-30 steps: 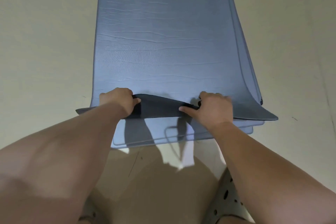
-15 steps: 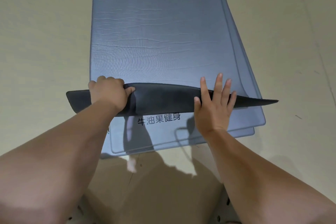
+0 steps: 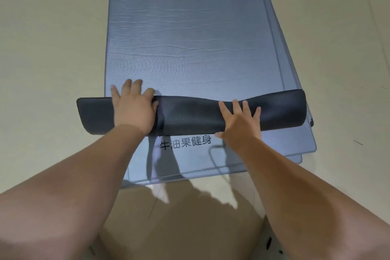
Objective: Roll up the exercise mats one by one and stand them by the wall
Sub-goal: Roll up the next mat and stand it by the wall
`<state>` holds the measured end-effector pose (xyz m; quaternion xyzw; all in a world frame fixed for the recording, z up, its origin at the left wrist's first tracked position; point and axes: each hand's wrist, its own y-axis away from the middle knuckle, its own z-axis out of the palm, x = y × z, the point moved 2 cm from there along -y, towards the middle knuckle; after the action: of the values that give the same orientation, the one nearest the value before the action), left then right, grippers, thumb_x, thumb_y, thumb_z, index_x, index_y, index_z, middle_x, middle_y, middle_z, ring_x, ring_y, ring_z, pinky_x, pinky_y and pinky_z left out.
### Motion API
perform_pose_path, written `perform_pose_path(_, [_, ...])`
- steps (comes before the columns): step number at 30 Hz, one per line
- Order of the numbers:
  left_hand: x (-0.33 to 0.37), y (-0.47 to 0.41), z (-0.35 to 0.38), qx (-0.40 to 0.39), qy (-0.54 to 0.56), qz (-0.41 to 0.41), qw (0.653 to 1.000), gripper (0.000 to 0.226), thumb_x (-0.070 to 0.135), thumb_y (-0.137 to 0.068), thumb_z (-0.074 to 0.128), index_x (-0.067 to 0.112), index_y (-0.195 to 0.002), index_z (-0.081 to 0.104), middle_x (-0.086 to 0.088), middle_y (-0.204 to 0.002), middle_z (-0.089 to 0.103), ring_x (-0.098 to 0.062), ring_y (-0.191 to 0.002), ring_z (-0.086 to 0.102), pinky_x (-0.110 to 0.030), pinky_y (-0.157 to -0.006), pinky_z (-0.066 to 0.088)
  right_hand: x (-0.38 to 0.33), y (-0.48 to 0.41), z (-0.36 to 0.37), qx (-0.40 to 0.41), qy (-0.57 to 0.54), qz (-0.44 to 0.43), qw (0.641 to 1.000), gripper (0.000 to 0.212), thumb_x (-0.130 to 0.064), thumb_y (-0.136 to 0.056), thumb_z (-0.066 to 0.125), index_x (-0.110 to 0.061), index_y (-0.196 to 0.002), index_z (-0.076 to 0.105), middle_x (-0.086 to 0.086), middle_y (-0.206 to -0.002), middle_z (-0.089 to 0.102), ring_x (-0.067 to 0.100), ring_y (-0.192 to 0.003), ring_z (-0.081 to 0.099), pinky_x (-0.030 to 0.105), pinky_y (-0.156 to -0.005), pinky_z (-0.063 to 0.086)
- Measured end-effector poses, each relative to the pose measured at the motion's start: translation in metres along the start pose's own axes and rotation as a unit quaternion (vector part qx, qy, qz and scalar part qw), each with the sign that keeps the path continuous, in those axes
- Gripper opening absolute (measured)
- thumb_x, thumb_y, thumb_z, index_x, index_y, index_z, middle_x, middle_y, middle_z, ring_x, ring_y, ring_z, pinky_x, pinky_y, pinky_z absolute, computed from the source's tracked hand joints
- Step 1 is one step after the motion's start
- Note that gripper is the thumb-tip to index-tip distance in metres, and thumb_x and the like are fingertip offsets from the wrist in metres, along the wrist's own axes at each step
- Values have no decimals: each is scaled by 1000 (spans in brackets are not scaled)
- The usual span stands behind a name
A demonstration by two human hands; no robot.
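Observation:
A stack of blue-grey exercise mats (image 3: 190,38) lies on the floor, stretching away from me. The near end of the top mat is folded over into a dark, flat roll (image 3: 190,115) that shows its black underside across the stack. My left hand (image 3: 134,107) presses flat on the roll's left part, fingers spread over its far edge. On the roll's right part rests my right hand (image 3: 239,121), palm down with fingers apart. The mat below (image 3: 263,143) shows black printed characters just in front of the roll. More mat edges stick out at the right.
Pale beige floor (image 3: 52,48) surrounds the stack on both sides. My shadow and a bit of patterned clothing (image 3: 272,243) lie at the bottom of the view. No wall is in sight.
The mat's near edge, first pinched and lifted by both hands, has been turned over and pushed forward into a wider roll. Both hands went from gripping to pressing flat.

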<state>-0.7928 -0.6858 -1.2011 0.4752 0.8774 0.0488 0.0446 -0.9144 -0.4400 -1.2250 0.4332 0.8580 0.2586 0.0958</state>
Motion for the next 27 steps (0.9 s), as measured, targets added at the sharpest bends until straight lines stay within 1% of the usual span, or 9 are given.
perform_pose_path(2, [21,13,2,55,24,95,994,24,23,-90,68,16,-113,72,-17,-143,53,-41,-133,42,-63,-112,24,-1,-1,8,-19,4,2,1000,94,-68,-99,51,-34,-167,-6,13,-175,5,41,-161,2,69,-125,8])
perform_pose_path(5, [57,40,9,39,-1,169,985,47,42,-87,66,15,-126,65,-12,-141,53,-36,-123,45,-53,-99,33,-2,-3,13,-30,8,7,1000,92,-66,-100,51,-35,-167,-4,13,-175,6,41,-160,3,71,-124,9])
perform_pose_path(7, [64,55,20,-59,-37,138,988,81,57,-88,60,16,-154,36,-9,-158,32,-36,-139,32,-62,-109,25,-3,-4,11,-36,15,12,999,92,-65,-100,52,-36,-167,-5,12,-175,6,41,-160,2,71,-124,9])
perform_pose_path(9, [57,61,35,-126,-65,117,983,96,55,-92,58,20,-162,2,-7,-168,7,-35,-151,12,-72,-113,13,-5,-4,11,-37,22,16,999,92,-64,-100,53,-36,-167,-5,12,-175,5,41,-160,1,71,-124,9])
perform_pose_path(10, [52,61,40,-134,-69,115,982,97,50,-93,59,22,-162,-4,-7,-169,2,-34,-153,9,-74,-113,12,-5,-3,10,-32,21,17,999,92,-64,-100,54,-36,-167,-3,12,-175,5,41,-160,1,71,-124,9])
perform_pose_path(14, [47,54,42,-144,-48,86,985,88,29,-92,63,25,-161,7,-9,-164,16,-35,-146,22,-70,-113,22,-8,3,10,7,2,3,1000,93,-53,-101,62,-31,-167,-1,3,-175,-7,41,-160,1,73,-122,10])
perform_pose_path(17, [49,51,45,-153,-33,74,985,83,17,-94,58,23,-161,10,-6,-163,21,-34,-148,21,-71,-115,19,-5,8,12,6,14,-13,1000,90,-15,-103,55,-32,-166,-6,2,-175,-4,40,-160,-2,75,-121,10])
perform_pose_path(23, [45,46,53,-171,-22,72,982,87,16,-94,60,27,-161,5,-6,-166,15,-33,-153,13,-70,-117,14,2,-4,2,-40,-27,-36,998,96,8,-90,50,-39,-166,14,2,-168,31,35,-156,23,66,-126,9])
perform_pose_path(27, [48,46,49,-178,-43,71,981,84,12,-91,59,25,-159,10,-10,-159,22,-36,-149,19,-71,-115,17,3,-9,-7,-72,-37,-51,995,96,9,-85,46,-43,-163,24,0,-137,58,32,-125,55,63,-125,18])
